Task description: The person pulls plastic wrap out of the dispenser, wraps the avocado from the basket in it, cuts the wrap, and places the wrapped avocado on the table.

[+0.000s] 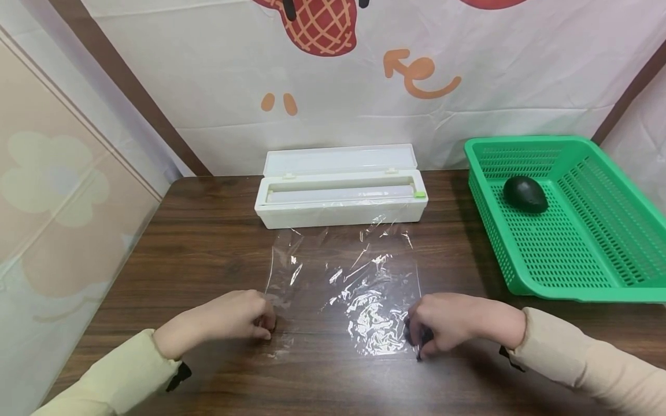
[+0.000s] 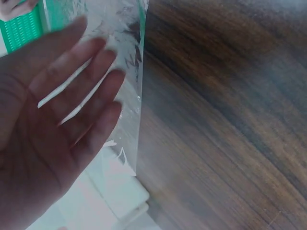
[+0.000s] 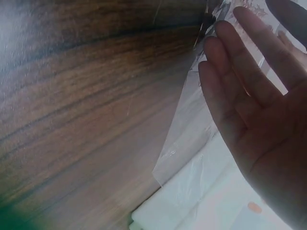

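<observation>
A sheet of clear plastic wrap (image 1: 333,289) stretches over the dark wooden table from a white wrap dispenser box (image 1: 340,215), whose lid stands raised behind a roll. My left hand (image 1: 243,315) is at the sheet's near left edge, fingers bent down toward the table. Its fingers (image 2: 91,91) look relaxed and apart in the left wrist view, close over the film. At the near right edge is my right hand (image 1: 442,322), fingertips down at the film. The right wrist view shows its fingers (image 3: 230,81) loosely extended along the film's edge.
A green plastic basket (image 1: 494,248) stands on the right side of the table, holding a dark, rounded, egg-shaped object (image 1: 525,195). Behind the table hangs a printed white cloth (image 1: 208,75). A small green piece (image 1: 419,195) sits at the box's right end.
</observation>
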`<state>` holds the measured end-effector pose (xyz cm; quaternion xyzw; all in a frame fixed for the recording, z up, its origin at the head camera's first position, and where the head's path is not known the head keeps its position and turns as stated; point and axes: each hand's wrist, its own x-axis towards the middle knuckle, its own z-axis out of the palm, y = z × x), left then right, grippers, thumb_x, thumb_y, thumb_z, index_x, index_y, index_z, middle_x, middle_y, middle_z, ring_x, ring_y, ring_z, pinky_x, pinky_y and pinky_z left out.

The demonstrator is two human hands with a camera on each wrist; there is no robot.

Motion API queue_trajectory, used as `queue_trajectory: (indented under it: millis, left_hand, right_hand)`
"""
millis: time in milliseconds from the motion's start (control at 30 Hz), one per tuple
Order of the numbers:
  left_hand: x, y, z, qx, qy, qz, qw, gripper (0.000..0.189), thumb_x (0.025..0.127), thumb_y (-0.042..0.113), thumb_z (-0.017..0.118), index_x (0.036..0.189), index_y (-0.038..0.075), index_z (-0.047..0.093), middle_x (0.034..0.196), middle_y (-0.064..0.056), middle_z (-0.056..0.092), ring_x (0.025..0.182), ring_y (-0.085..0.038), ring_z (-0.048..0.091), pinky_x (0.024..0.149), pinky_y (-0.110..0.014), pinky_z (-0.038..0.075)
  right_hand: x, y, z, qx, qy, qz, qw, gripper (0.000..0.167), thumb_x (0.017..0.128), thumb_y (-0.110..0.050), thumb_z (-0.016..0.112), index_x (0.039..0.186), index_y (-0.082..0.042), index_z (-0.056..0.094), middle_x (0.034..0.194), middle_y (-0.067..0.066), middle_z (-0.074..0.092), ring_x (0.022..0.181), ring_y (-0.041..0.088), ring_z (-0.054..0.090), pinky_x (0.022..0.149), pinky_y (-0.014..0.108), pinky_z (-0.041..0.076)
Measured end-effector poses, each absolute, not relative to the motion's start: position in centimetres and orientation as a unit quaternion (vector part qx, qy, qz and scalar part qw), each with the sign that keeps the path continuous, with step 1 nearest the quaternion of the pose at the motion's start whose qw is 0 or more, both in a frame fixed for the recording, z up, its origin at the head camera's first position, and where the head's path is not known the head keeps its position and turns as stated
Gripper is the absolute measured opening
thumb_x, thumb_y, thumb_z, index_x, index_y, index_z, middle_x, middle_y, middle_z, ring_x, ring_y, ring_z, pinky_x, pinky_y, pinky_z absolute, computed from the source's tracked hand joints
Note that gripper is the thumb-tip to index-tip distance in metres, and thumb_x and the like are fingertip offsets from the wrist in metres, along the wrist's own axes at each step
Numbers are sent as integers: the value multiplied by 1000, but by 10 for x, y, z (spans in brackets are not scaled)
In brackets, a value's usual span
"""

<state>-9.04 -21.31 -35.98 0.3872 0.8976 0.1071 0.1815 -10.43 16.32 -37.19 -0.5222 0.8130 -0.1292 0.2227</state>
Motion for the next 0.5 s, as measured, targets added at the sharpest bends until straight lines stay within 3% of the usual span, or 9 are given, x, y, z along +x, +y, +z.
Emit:
queue_trajectory:
  millis: [100, 200, 333, 500]
  left_hand:
    - [-91, -213, -360, 381, 911, 92, 127, 10, 74, 22, 74, 77, 18, 65, 81, 8, 61, 71, -6, 55, 60, -26, 48]
    - [-90, -213, -362, 367, 922, 84, 88, 24, 73, 22, 75, 92, 9, 67, 92, 0, 63, 82, -13, 59, 68, -32, 51]
    - [-89, -214, -363, 343, 931, 94, 84, 41, 74, 22, 74, 106, 0, 62, 102, -7, 61, 90, -18, 59, 75, -35, 51]
    - [-88, -214, -367, 316, 935, 116, 111, 60, 76, 28, 72, 119, -9, 52, 122, -22, 52, 111, -33, 52, 91, -43, 44]
  right_hand:
    - [-106, 163, -371, -518, 815, -132, 223, 10, 71, -29, 75, 74, -21, 69, 76, -18, 56, 68, -5, 52, 62, 11, 43]
    - [-108, 163, -369, -508, 821, -129, 228, 9, 72, -29, 74, 75, -23, 69, 77, -18, 56, 68, -4, 52, 62, 13, 44]
    - [-110, 164, -364, -504, 827, -125, 215, 8, 74, -31, 72, 76, -24, 69, 79, -17, 58, 71, -3, 53, 66, 17, 47]
    - [-115, 165, -353, -499, 837, -124, 187, 15, 76, -33, 71, 82, -20, 70, 82, -15, 61, 77, 1, 57, 72, 23, 50]
